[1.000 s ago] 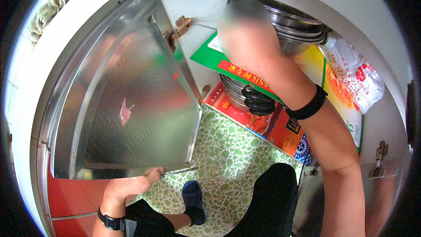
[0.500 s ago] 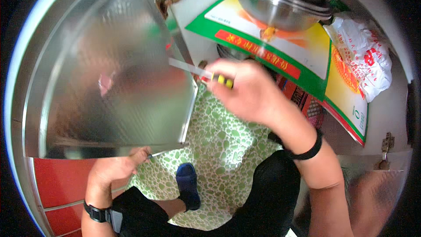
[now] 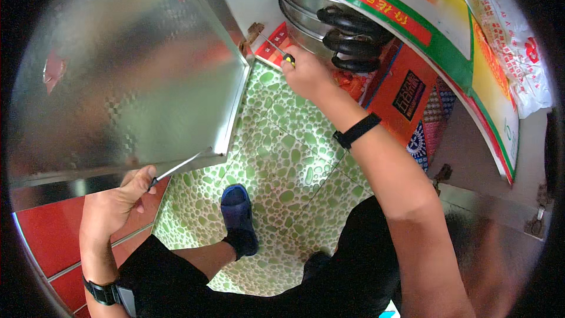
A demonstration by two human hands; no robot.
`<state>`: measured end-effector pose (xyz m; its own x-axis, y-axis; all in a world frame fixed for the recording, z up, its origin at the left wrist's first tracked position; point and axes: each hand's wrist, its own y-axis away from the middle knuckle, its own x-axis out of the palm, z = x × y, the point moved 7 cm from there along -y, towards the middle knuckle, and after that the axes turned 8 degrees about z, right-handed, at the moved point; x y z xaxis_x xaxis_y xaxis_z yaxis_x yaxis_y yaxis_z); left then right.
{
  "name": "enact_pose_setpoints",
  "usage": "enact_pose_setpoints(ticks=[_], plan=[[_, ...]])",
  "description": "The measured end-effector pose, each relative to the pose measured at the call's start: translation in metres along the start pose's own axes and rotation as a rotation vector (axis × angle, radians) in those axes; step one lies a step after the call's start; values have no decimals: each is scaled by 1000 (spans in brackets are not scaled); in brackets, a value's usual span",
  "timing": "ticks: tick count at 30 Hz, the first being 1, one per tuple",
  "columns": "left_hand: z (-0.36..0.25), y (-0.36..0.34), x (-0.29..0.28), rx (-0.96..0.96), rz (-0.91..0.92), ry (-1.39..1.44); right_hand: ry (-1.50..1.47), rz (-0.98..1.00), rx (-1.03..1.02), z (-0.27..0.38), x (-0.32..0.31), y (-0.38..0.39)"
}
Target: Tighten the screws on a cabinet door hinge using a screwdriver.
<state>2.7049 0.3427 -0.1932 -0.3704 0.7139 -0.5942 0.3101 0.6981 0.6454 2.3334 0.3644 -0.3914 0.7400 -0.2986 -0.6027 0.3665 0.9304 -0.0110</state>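
My right hand (image 3: 311, 73) is closed around a screwdriver (image 3: 288, 59) with a yellow and black handle. The thin shaft reaches up and left to a hinge (image 3: 254, 30) between the metal cabinet door (image 3: 147, 82) and the cabinet wall; whether its tip touches a screw is too small to tell. A second screwdriver (image 3: 179, 166), dark at the handle, sits in my left hand (image 3: 126, 193), its bright shaft pointing up and right. That hand is against the door's near edge; whether it also supports the door I cannot tell.
Inside the cabinet, steel pots (image 3: 300, 20) with black handles (image 3: 353, 38) stand beside an orange box (image 3: 403, 97). Above hangs a bent green-and-yellow board (image 3: 429, 41), with a white plastic bag (image 3: 512, 47). Green pebble-patterned floor (image 3: 282, 141) lies below, with my slippered foot (image 3: 237, 218).
The view has dropped and tilted toward the cabinet's inside, so more pots and the box show. My right hand has brought its screwdriver from in front of the door to the hinge.
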Motion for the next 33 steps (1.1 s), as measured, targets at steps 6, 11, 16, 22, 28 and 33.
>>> enact_pose_setpoints(ticks=[6,11,16,22,28,33], plan=[[-6,-2,-1,40,-39,-68,228,-97,-45,-27,5,-9],[1,-3,-1,44,-60,-13,44,-216,-154,-36,3,-8],[-4,-2,-2,44,-39,-49,-71,-298,-173,-18,-22,-3],[-3,-4,-6,46,-26,-116,-41,-77,175,-30,-33,16],[-8,-4,-3,2,-1,-128,3,-63,282,-38,-44,29],[-4,-4,-8,-10,6,-64,60,-83,221,-51,-46,31]])
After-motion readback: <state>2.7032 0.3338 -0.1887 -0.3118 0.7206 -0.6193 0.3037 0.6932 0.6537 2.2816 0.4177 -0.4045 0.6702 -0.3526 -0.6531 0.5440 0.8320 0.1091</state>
